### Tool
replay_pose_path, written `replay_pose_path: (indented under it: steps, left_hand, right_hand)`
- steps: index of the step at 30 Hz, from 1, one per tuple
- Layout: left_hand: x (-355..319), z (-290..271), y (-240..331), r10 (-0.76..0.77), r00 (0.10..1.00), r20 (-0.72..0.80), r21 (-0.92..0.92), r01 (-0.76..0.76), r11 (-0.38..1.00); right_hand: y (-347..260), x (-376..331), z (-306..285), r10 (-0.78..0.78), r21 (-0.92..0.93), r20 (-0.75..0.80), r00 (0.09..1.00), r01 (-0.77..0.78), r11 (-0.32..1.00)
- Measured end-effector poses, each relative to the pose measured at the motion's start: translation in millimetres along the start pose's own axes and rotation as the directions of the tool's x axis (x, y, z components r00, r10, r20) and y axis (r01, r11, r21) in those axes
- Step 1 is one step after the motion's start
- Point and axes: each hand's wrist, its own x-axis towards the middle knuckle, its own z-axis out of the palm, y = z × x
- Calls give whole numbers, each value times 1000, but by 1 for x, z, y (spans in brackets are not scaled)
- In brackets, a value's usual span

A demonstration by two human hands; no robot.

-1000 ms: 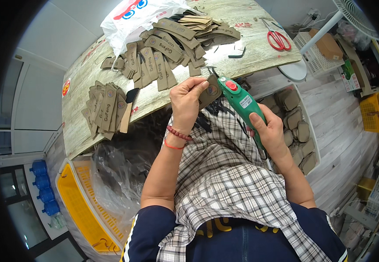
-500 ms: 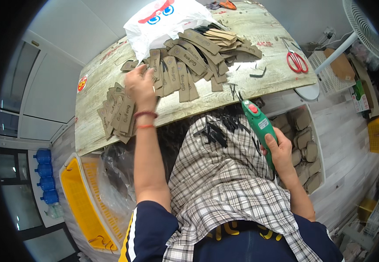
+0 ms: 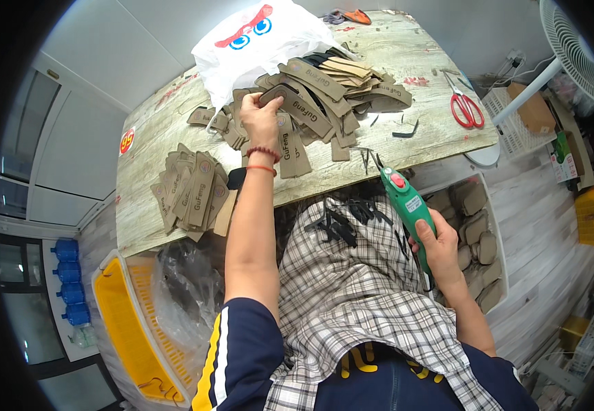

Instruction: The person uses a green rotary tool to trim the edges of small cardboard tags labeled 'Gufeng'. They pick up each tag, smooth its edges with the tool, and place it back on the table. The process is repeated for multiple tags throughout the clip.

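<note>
Clearly, we do well here to pinch just one tan strip [image 3: 303, 111] by its end and lift it clear of the pile [image 3: 319, 77], so that its neighbours don't slide across the desk [image 3: 430, 130]. Meanwhile, we'd want the tip of the green power tool [image 3: 403, 195] pointed away from our left forearm. The strip lies at the upper middle of the frame, its left end inside the grip of our left hand [image 3: 259, 122], thumb and fingers closed on it; the rest slants down to the right over the pile, though we can't tell how much touches. Right of centre, our right hand [image 3: 436, 245] has its grip wrapped around the tool's body.
</note>
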Motion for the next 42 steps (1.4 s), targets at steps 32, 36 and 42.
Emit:
replay_pose_path:
  steps: [32,36,42]
  left_hand:
    - [-191,25,77,-369,822,433,-398,542,740]
    - [-186,21,79,-308,851,426,-314,459,831]
    - [-178,17,88,-221,889,400,-222,328,918]
  right_hand:
    - [-9,-24,-6,-65,27,-35,997,66,997]
    - [-8,-23,-8,-52,42,-17,999,52,998]
    - [-6,-26,-9,-45,30,13,999,44,999]
